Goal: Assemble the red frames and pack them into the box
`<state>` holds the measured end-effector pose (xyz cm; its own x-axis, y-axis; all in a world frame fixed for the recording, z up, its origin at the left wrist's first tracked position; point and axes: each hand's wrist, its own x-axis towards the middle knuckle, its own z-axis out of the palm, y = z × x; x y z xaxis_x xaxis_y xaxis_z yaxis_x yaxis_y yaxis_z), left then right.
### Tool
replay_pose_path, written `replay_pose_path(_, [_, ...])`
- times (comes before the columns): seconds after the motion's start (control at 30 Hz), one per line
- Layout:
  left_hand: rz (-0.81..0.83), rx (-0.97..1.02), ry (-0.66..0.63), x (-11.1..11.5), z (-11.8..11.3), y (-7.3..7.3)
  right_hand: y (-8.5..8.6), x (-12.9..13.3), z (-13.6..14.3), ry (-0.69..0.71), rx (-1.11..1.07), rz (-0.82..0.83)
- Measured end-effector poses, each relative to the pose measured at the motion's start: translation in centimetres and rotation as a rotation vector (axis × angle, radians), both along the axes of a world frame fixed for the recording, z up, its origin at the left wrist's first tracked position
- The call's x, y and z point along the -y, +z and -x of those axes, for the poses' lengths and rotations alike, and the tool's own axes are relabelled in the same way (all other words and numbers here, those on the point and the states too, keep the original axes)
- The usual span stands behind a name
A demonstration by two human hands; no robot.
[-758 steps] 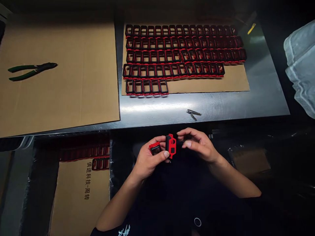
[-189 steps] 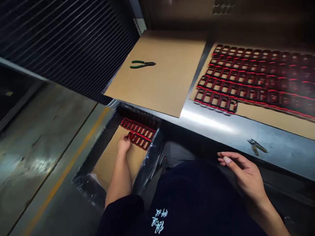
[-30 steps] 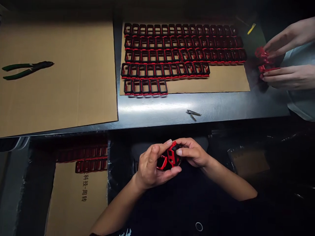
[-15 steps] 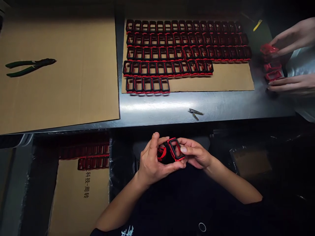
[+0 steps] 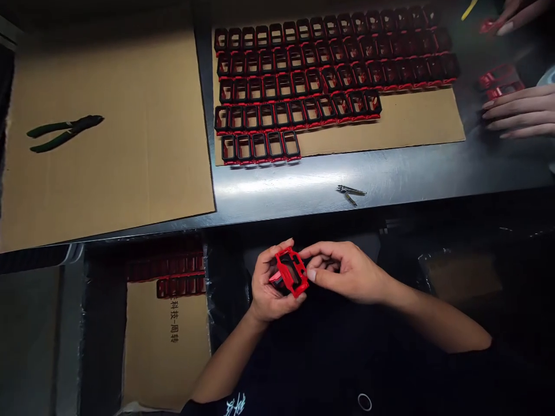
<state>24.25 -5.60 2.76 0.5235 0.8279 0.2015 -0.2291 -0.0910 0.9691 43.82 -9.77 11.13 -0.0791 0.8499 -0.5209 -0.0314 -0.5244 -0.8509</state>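
My left hand (image 5: 269, 292) is wrapped around a red plastic frame (image 5: 285, 270) with dark openings, held tilted above my lap. A lighter red piece pokes out on the palm side; I cannot tell whether it belongs to the same frame. My right hand (image 5: 347, 270) is at the frame's right edge, thumb and forefinger tips against it and the other fingers curled in. On the table beyond, small metal nippers (image 5: 351, 193) lie near the front edge. Behind them, rows of red frames with black rims (image 5: 275, 144) stand on a cardboard sheet (image 5: 416, 118).
Green-handled pliers (image 5: 65, 133) rest on a large cardboard sheet (image 5: 130, 185) at left. Below the table, a lined box (image 5: 162, 358) holds more red frames (image 5: 184, 285). At right, another person's hands (image 5: 524, 112) handle red parts (image 5: 503, 81) near a yellow tool (image 5: 469, 9).
The frame has been turned so its red side faces up instead of its black rim. My right hand has shifted to the frame's edge. The other person's hands have moved apart.
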Motion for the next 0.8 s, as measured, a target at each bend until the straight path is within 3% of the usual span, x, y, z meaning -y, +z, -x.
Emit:
replay_pose_path(0.3, [-0.329,-0.143,0.073,-0.5,-0.3,0.2,-0.6,-0.3,0.4,0.029,0.003,0.028])
replay_pose_path(0.53, [-0.753,-0.281,0.109,-1.2,-0.2,1.3,-0.9,0.1,0.4,0.052,0.134,-0.022])
replay_pose_path(0.8, [-0.88,-0.345,0.074,-1.1,0.7,2.1,0.5,-0.1,-0.7,0.259,0.168,-0.1])
